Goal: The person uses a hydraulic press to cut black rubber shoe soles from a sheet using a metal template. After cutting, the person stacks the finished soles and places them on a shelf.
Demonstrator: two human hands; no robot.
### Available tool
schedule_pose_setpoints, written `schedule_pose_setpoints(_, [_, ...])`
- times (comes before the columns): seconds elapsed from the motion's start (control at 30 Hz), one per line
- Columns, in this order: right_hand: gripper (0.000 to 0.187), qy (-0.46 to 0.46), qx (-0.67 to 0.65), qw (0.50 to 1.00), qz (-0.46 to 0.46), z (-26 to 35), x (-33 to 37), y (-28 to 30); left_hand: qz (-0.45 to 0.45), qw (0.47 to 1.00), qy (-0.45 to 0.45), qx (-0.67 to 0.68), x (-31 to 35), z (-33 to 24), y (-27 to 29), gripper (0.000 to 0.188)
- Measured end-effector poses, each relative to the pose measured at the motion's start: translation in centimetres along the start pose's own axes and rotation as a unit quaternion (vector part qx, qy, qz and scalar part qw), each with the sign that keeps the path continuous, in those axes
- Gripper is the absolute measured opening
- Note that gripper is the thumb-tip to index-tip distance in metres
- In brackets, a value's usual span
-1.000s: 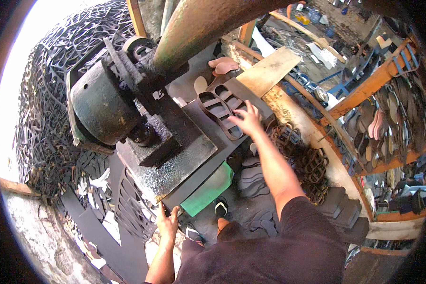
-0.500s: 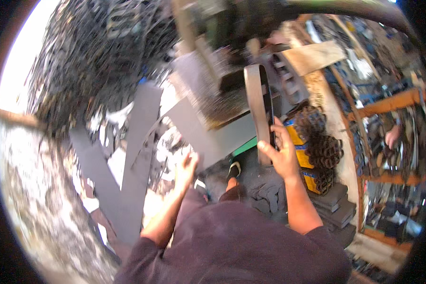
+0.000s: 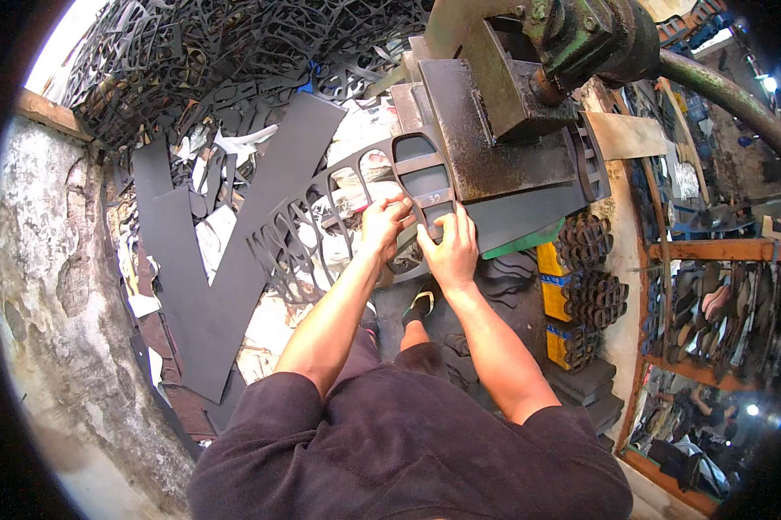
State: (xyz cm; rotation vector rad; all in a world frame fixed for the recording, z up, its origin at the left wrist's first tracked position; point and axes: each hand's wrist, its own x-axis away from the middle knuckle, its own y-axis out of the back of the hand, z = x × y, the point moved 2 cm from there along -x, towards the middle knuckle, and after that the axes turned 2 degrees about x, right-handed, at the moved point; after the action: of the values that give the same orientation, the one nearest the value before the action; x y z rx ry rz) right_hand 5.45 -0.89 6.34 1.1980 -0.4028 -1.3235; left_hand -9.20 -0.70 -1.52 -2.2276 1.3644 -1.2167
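Observation:
A sole-shaped metal cutting die (image 3: 436, 198) with crossbars lies on a black sheet (image 3: 516, 217), in front of the press. My left hand (image 3: 383, 227) has its fingers closed at the die's left edge, over the sheet's cut part. My right hand (image 3: 451, 250) grips the die's near end, thumb on the left and fingers on the right. Left of the die, the sheet is a web of sole-shaped holes (image 3: 325, 217) hanging over pale scraps. The press head (image 3: 516, 147), a heavy metal block, stands just beyond the die.
Long black strips (image 3: 260, 208) lie crossed at the left, before a heap of cut-out webbing (image 3: 234, 43). A rough wall (image 3: 70, 295) borders the left. Yellow boxes (image 3: 557, 299) with dark cut pieces stand at right, near wooden shelves (image 3: 711, 251). A pipe-like bar (image 3: 724, 91) crosses the upper right.
The die, held up and tilted in my right hand before, now lies on the sheet. My left hand has come up and right to its edge. The cut web now shows at left.

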Motion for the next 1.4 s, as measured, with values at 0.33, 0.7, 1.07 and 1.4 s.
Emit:
schedule_pose_setpoints(0.33, [0.039, -0.032, 0.038, 0.999, 0.01, -1.7, -0.5, -0.2, -0.03, 0.999, -0.009, -0.043, -0.1, 1.0, -1.8, 0.044])
schedule_pose_setpoints(0.7, [0.087, -0.022, 0.001, 0.996, 0.09, -8.3, 3.4, 2.7, 0.003, 0.989, -0.08, -0.121, -0.6, -0.6, -4.9, 0.078])
schedule_pose_setpoints(1.07, [0.079, -0.003, -0.031, 0.995, 0.092, -8.7, 3.8, 3.2, 0.049, 0.995, -0.067, -0.055, -0.7, -0.1, -4.3, 0.068])
schedule_pose_setpoints(1.4, [0.082, -0.111, 0.152, 0.975, 0.12, -15.3, 1.0, 4.8, -0.083, 0.919, -0.173, -0.345, -3.8, -1.8, -3.1, 0.053])
